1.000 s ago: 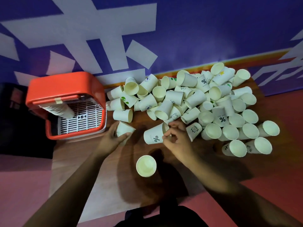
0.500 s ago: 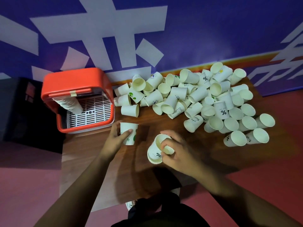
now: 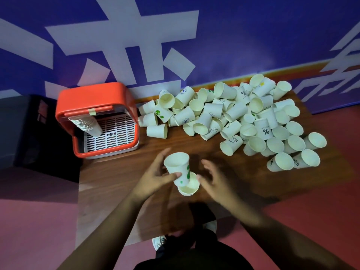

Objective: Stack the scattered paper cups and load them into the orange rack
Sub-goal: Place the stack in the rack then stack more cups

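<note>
A cup with green spots (image 3: 178, 168) sits partly inside a second cup (image 3: 189, 189) over the near part of the brown table (image 3: 109, 178). The left hand (image 3: 155, 178) holds the spotted cup. The right hand (image 3: 215, 180) is open beside the cups, fingers spread. Many loose cups (image 3: 233, 117) lie farther back. The orange rack (image 3: 97, 117) holds a stack (image 3: 87, 124).

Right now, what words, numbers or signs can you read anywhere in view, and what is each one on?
"%": on a cup at the back of the pile.
"%": upside down, on a cup mid-pile.
Small lettering beside both "%" signs: too small to read.
"Ber...": partial, on a lying cup.
Large white strokes on the blue wall: cropped, not readable.
</note>
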Action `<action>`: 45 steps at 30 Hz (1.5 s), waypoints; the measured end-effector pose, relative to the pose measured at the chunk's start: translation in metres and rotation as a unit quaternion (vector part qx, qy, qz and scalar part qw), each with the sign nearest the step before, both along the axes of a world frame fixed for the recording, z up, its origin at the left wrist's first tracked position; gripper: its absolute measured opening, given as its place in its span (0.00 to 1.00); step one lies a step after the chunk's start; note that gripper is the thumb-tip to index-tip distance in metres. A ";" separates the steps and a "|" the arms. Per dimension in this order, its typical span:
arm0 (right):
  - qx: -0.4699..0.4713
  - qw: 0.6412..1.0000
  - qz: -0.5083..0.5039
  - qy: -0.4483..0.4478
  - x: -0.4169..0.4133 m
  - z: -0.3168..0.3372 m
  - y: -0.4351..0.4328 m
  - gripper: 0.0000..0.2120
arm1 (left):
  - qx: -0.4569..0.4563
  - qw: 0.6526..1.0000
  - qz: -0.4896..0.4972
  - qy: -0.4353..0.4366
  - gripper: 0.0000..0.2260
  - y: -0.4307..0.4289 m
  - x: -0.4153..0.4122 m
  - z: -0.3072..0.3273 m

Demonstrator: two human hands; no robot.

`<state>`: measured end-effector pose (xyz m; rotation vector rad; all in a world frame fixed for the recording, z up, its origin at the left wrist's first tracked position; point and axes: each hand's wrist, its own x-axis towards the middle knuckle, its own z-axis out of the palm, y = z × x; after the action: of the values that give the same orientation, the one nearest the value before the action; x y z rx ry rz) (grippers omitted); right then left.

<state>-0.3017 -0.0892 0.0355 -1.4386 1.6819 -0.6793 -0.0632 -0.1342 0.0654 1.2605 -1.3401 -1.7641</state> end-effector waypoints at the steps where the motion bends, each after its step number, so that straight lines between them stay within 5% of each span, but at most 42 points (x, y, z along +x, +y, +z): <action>1: -0.006 0.999 -0.033 0.006 -0.011 -0.002 -0.004 0.27 | -0.014 0.999 -0.027 -0.024 0.35 0.005 -0.003 -0.001; 7: -0.001 0.994 -0.084 0.063 -0.065 -0.007 -0.024 0.17 | -0.172 0.958 -0.136 -0.185 0.34 0.021 -0.022 -0.022; 12: 0.023 0.995 -0.065 0.078 -0.075 -0.014 -0.031 0.15 | -0.167 0.937 -0.201 -0.230 0.39 0.027 -0.035 -0.040; 16: 0.026 0.989 -0.056 0.131 -0.090 -0.024 -0.037 0.17 | -0.160 0.949 -0.159 -0.221 0.43 0.030 -0.045 -0.060; 21: 0.003 0.952 0.038 0.305 -0.116 -0.030 -0.067 0.27 | -0.126 0.960 -0.097 -0.230 0.40 0.026 -0.065 -0.060; 27: 0.040 0.884 0.177 0.431 -0.135 -0.042 -0.094 0.32 | -0.029 0.988 0.062 -0.138 0.34 0.009 -0.075 -0.061; 33: 0.009 0.864 0.222 0.451 -0.133 -0.047 -0.105 0.39 | 0.134 0.974 0.181 0.032 0.37 0.003 -0.078 -0.056; 38: 0.005 0.893 0.230 0.387 -0.142 -0.055 -0.116 0.32 | 0.165 0.965 0.200 0.039 0.40 0.006 -0.082 -0.059; 41: 0.002 0.878 0.257 0.404 -0.145 -0.051 -0.122 0.26 | 0.168 0.960 0.223 0.024 0.39 0.008 -0.086 -0.057; 43: 0.004 0.869 0.272 0.414 -0.146 -0.051 -0.127 0.27 | 0.164 0.959 0.229 0.018 0.37 0.007 -0.088 -0.057; 45: 0.013 0.902 0.248 0.353 -0.142 -0.052 -0.131 0.32 | 0.155 0.963 0.222 0.008 0.35 0.006 -0.087 -0.056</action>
<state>-0.4440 -0.2205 -0.0168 -2.1464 1.6874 0.1869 -0.1506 -0.1286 0.0092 1.5659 -0.7062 -1.6867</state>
